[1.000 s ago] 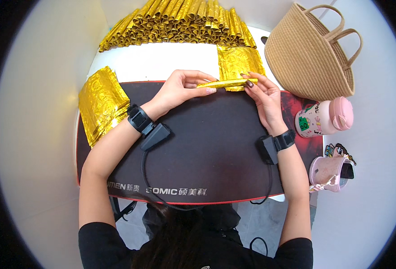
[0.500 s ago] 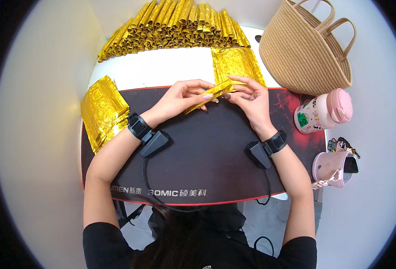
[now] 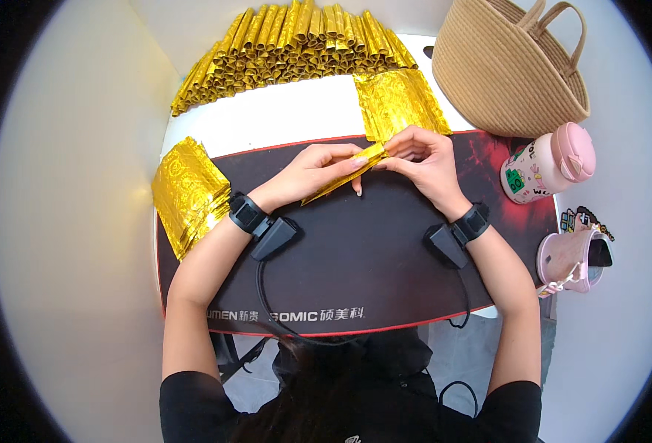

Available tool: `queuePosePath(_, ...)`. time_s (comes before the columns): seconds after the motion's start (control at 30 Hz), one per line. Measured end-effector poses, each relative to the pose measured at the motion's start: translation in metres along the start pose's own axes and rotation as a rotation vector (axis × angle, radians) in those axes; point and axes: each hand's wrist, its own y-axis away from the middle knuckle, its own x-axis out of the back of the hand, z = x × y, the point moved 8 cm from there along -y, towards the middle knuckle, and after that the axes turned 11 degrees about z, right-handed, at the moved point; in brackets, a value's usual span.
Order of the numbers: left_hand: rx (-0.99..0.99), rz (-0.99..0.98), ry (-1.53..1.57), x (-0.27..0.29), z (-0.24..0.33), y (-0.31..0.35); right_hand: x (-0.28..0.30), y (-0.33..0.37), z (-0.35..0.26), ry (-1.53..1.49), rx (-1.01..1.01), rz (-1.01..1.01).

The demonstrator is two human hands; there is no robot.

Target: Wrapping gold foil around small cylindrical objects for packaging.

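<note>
A narrow folded strip of gold foil paper [image 3: 337, 187] slants over the dark mat, its upper right end farther from me. My left hand [image 3: 322, 171] grips it along its length, thumb on top and fingers beneath. At the far right end, my right hand [image 3: 422, 159] pinches the tip between thumb and index finger. A stack of flat gold foil sheets [image 3: 189, 193] lies beside my left forearm. Another pile of gold foil sheets [image 3: 400, 103] rests just beyond my right hand.
Many rolled gold foil tubes [image 3: 289, 48] are heaped at the back. A woven basket [image 3: 510, 66] stands far right, with a pink-lidded bottle [image 3: 551, 162] and a pink cup-shaped holder [image 3: 566, 258] nearer. Cables run from the black wrist devices across the dark mat [image 3: 355, 258].
The whole view has shifted, moving the scene slightly right. My right fingers have closed in a pinch on the strip's end; my left hand keeps its hold.
</note>
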Motion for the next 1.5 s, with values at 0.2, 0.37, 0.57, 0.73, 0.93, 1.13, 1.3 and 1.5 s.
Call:
queuePosePath(0.2, -0.062, -0.011, -0.034, 0.001, -0.006, 0.000, 0.005, -0.002, 0.009, 0.021, -0.023, 0.026)
queuePosePath(0.37, -0.048, -0.023, -0.053, 0.003, -0.004, 0.002, 0.002, -0.001, 0.013, -0.030, -0.049, 0.019)
queuePosePath(0.57, -0.052, 0.012, -0.029, 0.005, -0.011, 0.000, -0.004, 0.001, 0.003, -0.070, -0.076, -0.016)
queuePosePath(0.73, -0.083, 0.008, -0.033, -0.002, -0.002, 0.001, -0.006, 0.003, 0.009, -0.052, -0.051, -0.093)
queuePosePath(0.93, -0.095, 0.006, 0.046, 0.002, -0.004, 0.000, -0.011, 0.005, 0.005, -0.060, -0.043, -0.117)
queuePosePath(1.13, -0.051, -0.018, 0.200, 0.002, -0.001, 0.001, -0.002, 0.000, 0.017, -0.111, -0.129, -0.048)
queuePosePath(1.3, -0.052, -0.010, 0.178, 0.004, -0.008, -0.001, -0.004, 0.000, 0.017, -0.142, -0.122, -0.032)
queuePosePath(1.5, -0.078, 0.025, 0.175, 0.006, -0.001, 0.000, 0.000, -0.001, 0.022, -0.130, -0.133, -0.008)
